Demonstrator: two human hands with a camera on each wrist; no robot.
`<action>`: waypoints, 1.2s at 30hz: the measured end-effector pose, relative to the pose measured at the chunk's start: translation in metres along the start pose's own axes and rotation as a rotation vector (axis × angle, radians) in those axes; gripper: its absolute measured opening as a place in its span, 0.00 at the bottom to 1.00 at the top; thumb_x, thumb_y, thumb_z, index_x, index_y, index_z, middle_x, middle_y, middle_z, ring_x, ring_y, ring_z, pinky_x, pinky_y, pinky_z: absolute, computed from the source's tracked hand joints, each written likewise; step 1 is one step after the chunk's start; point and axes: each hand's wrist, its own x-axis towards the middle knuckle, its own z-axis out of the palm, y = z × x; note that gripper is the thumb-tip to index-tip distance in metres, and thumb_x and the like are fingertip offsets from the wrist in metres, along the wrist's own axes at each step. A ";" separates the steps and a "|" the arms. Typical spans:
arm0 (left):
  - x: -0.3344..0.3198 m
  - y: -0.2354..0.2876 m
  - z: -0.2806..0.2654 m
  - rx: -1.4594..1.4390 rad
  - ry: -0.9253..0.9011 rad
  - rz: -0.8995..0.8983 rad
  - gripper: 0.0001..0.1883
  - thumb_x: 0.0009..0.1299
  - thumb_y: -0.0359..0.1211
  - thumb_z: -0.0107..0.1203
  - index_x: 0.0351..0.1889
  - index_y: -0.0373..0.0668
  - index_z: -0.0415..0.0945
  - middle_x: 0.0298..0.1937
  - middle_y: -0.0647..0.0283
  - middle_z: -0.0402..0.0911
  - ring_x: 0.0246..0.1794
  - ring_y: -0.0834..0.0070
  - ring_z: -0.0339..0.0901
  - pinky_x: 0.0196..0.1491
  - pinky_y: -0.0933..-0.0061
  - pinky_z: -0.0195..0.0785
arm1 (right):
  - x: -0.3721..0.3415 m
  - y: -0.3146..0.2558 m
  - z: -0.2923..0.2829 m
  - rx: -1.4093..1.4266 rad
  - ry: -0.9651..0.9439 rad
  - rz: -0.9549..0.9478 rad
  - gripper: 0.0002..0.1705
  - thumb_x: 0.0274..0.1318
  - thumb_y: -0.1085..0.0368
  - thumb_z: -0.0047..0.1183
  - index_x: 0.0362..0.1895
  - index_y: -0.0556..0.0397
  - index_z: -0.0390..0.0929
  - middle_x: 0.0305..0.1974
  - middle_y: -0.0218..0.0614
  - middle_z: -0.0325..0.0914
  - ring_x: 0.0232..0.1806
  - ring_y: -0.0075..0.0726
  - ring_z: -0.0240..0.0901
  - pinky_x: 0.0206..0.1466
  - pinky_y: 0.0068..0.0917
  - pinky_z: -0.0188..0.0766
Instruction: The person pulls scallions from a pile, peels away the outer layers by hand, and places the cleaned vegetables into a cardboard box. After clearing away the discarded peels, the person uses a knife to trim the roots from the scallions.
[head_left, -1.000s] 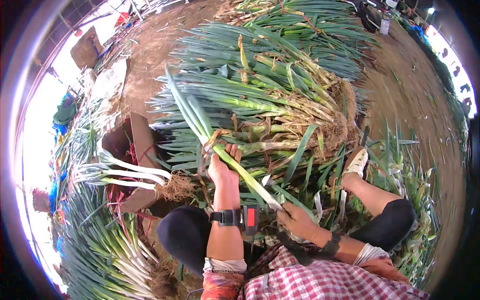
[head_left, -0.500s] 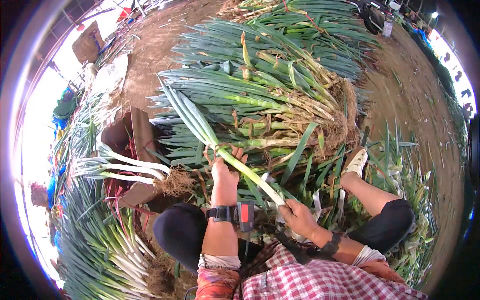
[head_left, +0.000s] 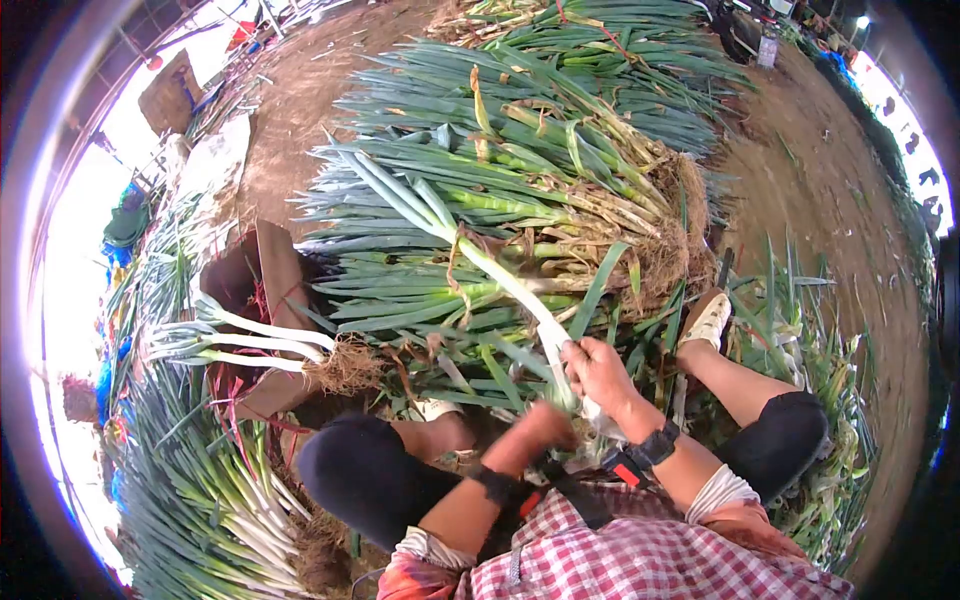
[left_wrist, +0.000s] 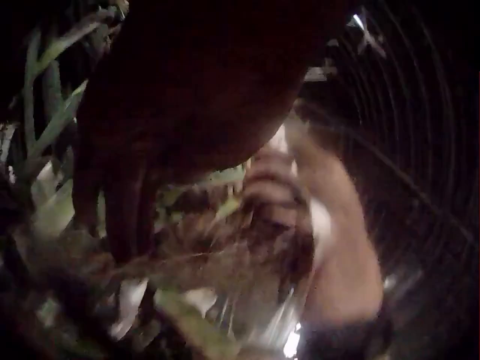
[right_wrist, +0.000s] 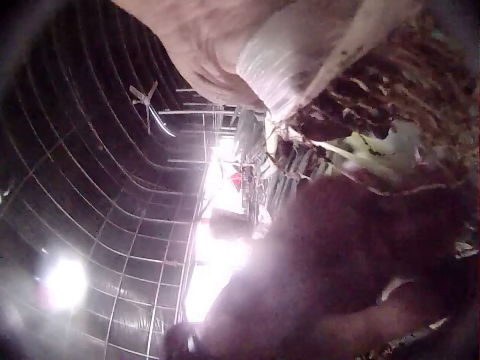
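Over the lap, roughly between the knees, we note one long green onion [head_left: 515, 285] slanting up and leftward, its leafy end over the near side of the large onion heap [head_left: 400, 205]. Right hand [head_left: 602, 378]: fingers curled round the pale lower stalk. Left hand [head_left: 540, 430]: motion-blurred just beside the stalk's lower end; we cannot tell whether it grasps anything.

Risks, as we judge them: the stalk is held near one end only, so the long leaves could sag, kink or snag in the heap. A hard sideways tug on an outer layer might snap the stem or tear sound flesh, should the layer cling. The white-stemmed onions [head_left: 270, 329] lie across the cardboard box [head_left: 283, 275] with roots overhanging; a knock from the nearby knee [head_left: 345, 465] could tip them off.

Materials: we record a smooth, tapering stalk, white grading to green, with a thin brown shred dangling from it. At the right wrist, a pale, filmy, ribbed layer shows beside the fingers. Heap leaves are blue-green blades; their roots [head_left: 690, 200] are matted, fibrous and tan. Box flaps look stiff and flat; the checked apron [head_left: 620, 560] is softly creased.
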 end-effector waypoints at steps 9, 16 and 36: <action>-0.007 -0.041 -0.023 -0.589 1.047 -0.416 0.11 0.62 0.39 0.48 0.30 0.40 0.72 0.28 0.60 0.75 0.28 0.72 0.74 0.29 0.73 0.66 | -0.027 0.008 -0.002 -0.522 0.095 -0.224 0.12 0.52 0.61 0.48 0.33 0.58 0.70 0.22 0.49 0.70 0.23 0.49 0.68 0.27 0.35 0.63; -0.029 -0.038 -0.089 -1.751 1.223 -0.403 0.11 0.64 0.36 0.51 0.30 0.36 0.71 0.23 0.63 0.74 0.18 0.77 0.72 0.20 0.78 0.68 | -0.059 0.017 0.008 -0.750 0.116 -0.481 0.16 0.43 0.65 0.54 0.39 0.55 0.72 0.27 0.44 0.71 0.26 0.52 0.68 0.27 0.36 0.66; -0.033 0.114 -0.089 -0.560 0.687 -0.059 0.14 0.56 0.40 0.56 0.26 0.36 0.75 0.23 0.52 0.75 0.20 0.64 0.73 0.27 0.68 0.65 | -0.021 0.081 0.004 -0.377 -0.021 -0.570 0.13 0.47 0.64 0.50 0.38 0.54 0.71 0.37 0.37 0.69 0.35 0.40 0.68 0.35 0.29 0.67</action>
